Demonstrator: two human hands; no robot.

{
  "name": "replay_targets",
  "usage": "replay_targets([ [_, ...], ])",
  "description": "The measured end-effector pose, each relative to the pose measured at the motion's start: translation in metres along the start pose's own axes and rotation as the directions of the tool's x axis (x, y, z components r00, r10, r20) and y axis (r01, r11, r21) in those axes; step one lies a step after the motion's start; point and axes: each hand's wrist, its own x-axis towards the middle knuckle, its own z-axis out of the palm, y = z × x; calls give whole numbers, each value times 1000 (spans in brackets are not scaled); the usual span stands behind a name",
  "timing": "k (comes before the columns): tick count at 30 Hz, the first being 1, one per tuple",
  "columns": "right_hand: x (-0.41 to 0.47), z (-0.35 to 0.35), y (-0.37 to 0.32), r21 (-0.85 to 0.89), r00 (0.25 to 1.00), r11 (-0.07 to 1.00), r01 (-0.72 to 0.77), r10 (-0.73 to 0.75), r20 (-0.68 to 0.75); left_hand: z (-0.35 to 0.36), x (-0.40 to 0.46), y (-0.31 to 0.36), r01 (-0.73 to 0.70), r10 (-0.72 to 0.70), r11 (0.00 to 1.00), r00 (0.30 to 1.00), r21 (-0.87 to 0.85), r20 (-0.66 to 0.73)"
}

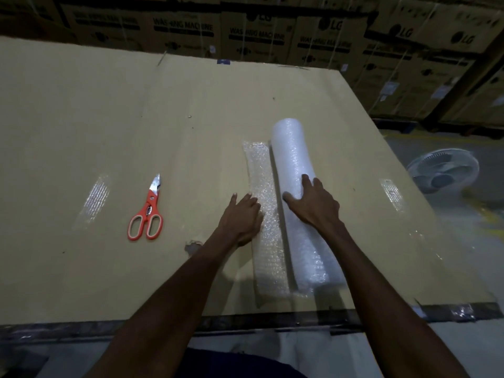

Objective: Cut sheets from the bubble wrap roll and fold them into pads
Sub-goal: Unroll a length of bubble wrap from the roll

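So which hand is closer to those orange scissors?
The left hand. It rests on the unrolled bubble wrap strip, with the scissors lying farther to its left. The right hand is beyond it, on the roll.

There is one camera, worn on the person's head. It looks forward and down, close over the table (109,118), (both arms reach out from the bottom edge) with stacked boxes (259,34) far behind.

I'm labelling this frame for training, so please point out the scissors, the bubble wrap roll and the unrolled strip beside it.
scissors (148,212): head view, on the pivot where blades meet the orange handles.
bubble wrap roll (290,159): head view, on its upper curved side.
unrolled strip (260,170): head view, on its flat far part.
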Motion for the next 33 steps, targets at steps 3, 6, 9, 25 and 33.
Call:
replay_targets([
  [3, -4, 9, 7, 4, 996, 1000, -28, 27, 86, 18, 0, 6, 49, -48, 996, 999, -71, 15],
  [6, 0, 6, 14, 70, 997, 998, -6, 0, 76, 29, -10, -1, 59, -58, 997, 998, -54, 21],
  [9, 2, 5, 9, 163, 997, 987, 7, -19, 74, 25, -23, -23, 69, -69, 998, 998, 13, 11],
  [25, -22, 26, -70, -50, 999, 998, 32, -30, 37, -16, -81, -127, 31, -47, 970, 997, 242, 64],
  [33, -27, 39, -68, -146, 992, 987, -61, 76, 103, 5, -70, -92, 54, -52, 988, 999, -144, 16],
])
